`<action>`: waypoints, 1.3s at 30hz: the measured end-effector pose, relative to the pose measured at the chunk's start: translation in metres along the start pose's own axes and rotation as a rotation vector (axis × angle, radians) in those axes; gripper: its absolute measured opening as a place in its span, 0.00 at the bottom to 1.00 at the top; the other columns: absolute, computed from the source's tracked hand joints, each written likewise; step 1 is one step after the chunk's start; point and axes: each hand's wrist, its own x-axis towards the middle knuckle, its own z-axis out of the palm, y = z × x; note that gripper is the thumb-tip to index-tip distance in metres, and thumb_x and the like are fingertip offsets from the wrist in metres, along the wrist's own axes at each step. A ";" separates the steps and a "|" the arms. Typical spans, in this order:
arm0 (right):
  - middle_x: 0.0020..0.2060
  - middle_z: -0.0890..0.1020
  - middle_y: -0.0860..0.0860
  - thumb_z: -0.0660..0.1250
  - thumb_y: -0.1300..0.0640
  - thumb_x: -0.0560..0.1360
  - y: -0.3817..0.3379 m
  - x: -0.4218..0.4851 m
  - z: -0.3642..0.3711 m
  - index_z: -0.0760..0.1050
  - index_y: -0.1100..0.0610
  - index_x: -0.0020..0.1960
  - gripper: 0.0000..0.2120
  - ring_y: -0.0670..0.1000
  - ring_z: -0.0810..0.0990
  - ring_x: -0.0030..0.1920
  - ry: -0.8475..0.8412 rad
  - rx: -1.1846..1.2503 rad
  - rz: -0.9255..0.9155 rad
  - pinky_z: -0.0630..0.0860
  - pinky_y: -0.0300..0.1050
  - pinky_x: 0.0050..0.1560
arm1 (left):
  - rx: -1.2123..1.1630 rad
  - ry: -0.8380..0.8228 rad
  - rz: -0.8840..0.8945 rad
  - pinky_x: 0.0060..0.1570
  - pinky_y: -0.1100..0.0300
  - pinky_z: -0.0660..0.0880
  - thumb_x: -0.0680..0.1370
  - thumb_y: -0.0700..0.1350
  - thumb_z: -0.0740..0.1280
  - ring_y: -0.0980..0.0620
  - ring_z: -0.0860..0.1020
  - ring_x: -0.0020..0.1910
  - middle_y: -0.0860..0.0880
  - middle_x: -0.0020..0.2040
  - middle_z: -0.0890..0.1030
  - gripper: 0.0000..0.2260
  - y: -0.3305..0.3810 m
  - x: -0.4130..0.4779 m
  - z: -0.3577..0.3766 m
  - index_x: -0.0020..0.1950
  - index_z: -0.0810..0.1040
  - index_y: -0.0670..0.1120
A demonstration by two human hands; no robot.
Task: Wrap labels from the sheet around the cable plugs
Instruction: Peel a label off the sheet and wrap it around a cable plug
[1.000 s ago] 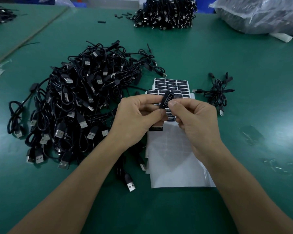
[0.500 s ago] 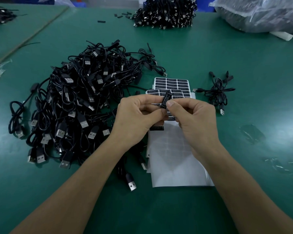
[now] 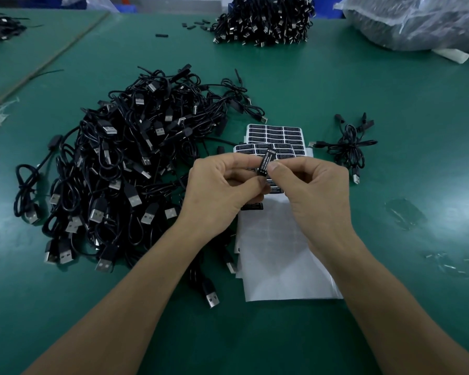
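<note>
Both hands meet above the table (image 3: pixel 390 109), just over the label sheet (image 3: pixel 275 132), likely so that fresh labels stay within a short reach. The left hand (image 3: pixel 220 193) has its thumb and forefinger curled in a pinch on the near end of a slim black plug (image 3: pixel 266 163), steadying it, while the right hand (image 3: pixel 318 193) pinches its side with thumb and forefinger; its other fingers are loosely folded and hold nothing. A label printed "LED CONTROLLER" faces up along the plug, tilted away to the right, which suggests the right fingers are smoothing it round the body; whether its edges have met underneath is hidden. The sheet lies far of the hands with rows of black labels left, and near of them stretches bare white backing paper (image 3: pixel 282 263), its labels gone. To the left sprawls a big heap of cables (image 3: pixel 130 169) with USB ends showing, probably the unlabelled stock, and to the right lies 1 small bundle (image 3: pixel 348 147), apart, perhaps finished work. At the far right a clear plastic bag (image 3: pixel 417 23) holds something dark; what, I cannot tell. Another cable stack (image 3: pixel 263 21) sits at the far edge.
</note>
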 end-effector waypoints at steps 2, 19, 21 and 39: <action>0.34 0.86 0.46 0.73 0.58 0.74 0.000 0.000 0.000 0.85 0.51 0.41 0.04 0.45 0.85 0.36 0.008 -0.011 0.012 0.81 0.41 0.42 | -0.008 0.008 -0.007 0.39 0.60 0.82 0.74 0.31 0.74 0.49 0.86 0.38 0.44 0.39 0.87 0.11 -0.001 0.000 0.001 0.56 0.83 0.39; 0.30 0.85 0.44 0.74 0.58 0.73 0.001 -0.001 0.006 0.83 0.50 0.36 0.08 0.39 0.82 0.32 0.062 0.049 0.046 0.75 0.30 0.36 | 0.040 0.062 0.015 0.39 0.63 0.81 0.73 0.34 0.76 0.51 0.87 0.39 0.49 0.38 0.87 0.11 -0.003 -0.001 0.004 0.53 0.85 0.44; 0.29 0.84 0.44 0.74 0.59 0.73 0.000 -0.001 0.007 0.83 0.51 0.36 0.08 0.39 0.81 0.31 0.059 0.063 0.049 0.75 0.30 0.35 | 0.040 0.064 0.017 0.39 0.64 0.81 0.73 0.34 0.77 0.51 0.86 0.39 0.49 0.38 0.87 0.11 -0.003 -0.001 0.003 0.54 0.85 0.43; 0.24 0.79 0.40 0.74 0.57 0.73 0.003 0.001 0.009 0.83 0.53 0.36 0.07 0.39 0.76 0.27 0.052 0.079 0.103 0.72 0.29 0.33 | 0.035 0.069 0.025 0.39 0.65 0.81 0.73 0.34 0.77 0.52 0.86 0.37 0.51 0.37 0.87 0.11 -0.001 -0.002 0.004 0.51 0.84 0.47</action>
